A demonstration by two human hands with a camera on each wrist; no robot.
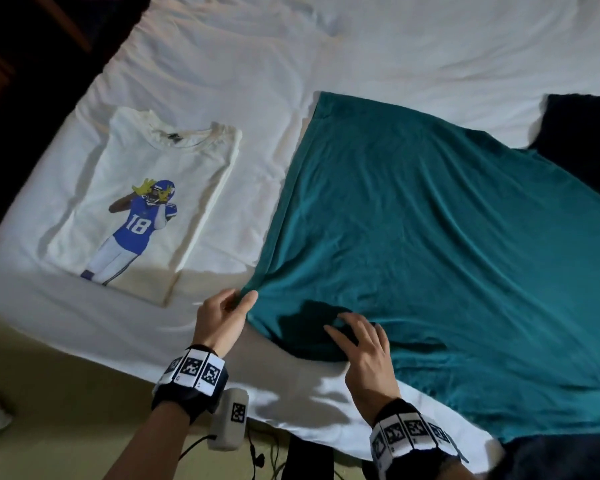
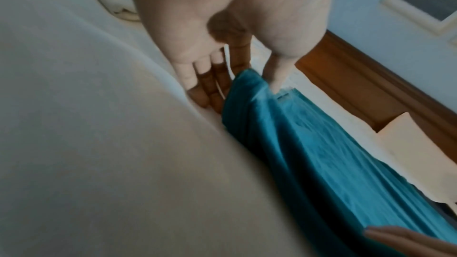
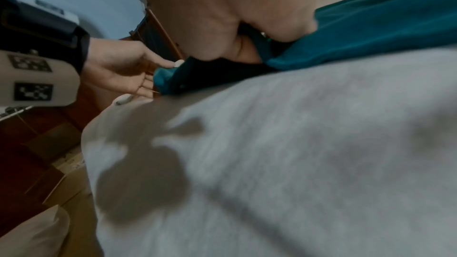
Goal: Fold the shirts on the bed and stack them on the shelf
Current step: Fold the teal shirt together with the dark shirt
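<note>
Teal shirt lies spread on the bed before us, right of our folded white shirt. Our left hand pinches its near corner. Our right hand rests on it, fingers loose, grasping nothing.

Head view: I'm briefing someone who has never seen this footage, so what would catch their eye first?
The big teal shirt spread over the right half of the white bed, its near corner pinched by the left hand while the right hand rests on the cloth beside it. Next, the folded white shirt on the left, with a printed football player wearing number 18.
</note>
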